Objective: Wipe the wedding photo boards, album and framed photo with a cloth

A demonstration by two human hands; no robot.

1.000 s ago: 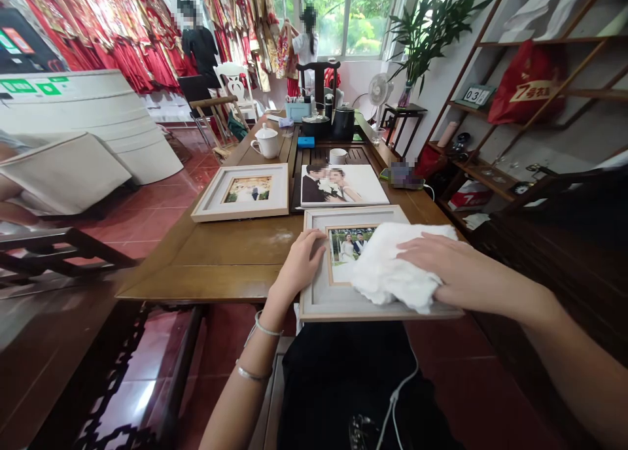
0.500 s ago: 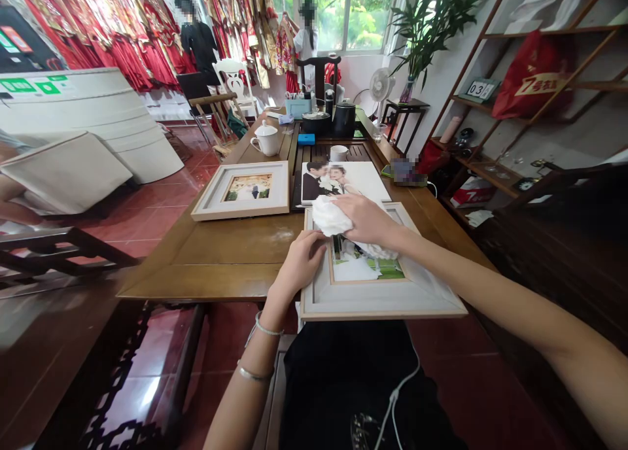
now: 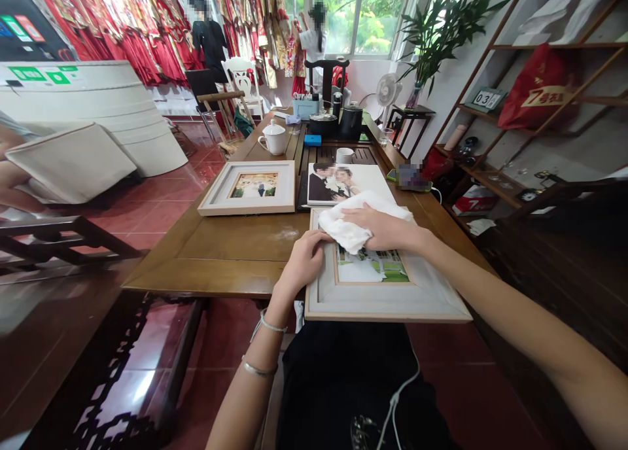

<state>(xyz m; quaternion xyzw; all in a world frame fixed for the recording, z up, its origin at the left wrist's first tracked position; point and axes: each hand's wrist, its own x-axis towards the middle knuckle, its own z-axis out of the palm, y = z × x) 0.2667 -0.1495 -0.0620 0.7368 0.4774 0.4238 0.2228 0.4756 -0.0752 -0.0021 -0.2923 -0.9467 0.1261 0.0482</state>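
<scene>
My right hand [image 3: 380, 227] presses a bunched white cloth [image 3: 346, 231] onto the far part of a pale picture frame [image 3: 363, 301]. The frame lies at the table's near edge and juts over it, with a photo [image 3: 360, 267] showing green and white inside, partly covered by the cloth and hand. My left hand [image 3: 307, 260] grips the frame's left edge, its fingers bent over the rim close to the cloth. Just beyond the frame lies an unframed couple's photo panel [image 3: 367, 182]. Left of that, a second framed photo [image 3: 252, 185] rests on the table.
A lidded white teapot [image 3: 273, 138], a white cup [image 3: 345, 155] and a blue box [image 3: 313, 140] stand farther back on the wooden table [image 3: 235, 267]. A phone [image 3: 413, 177] with a cable lies right. Two people stand by the hanging garments; another sits partly visible at left.
My right hand has slid the cloth a little right and toward me across the frame, and the cloth is spread wider. My left hand keeps its place on the frame's edge. The view has shifted slightly.
</scene>
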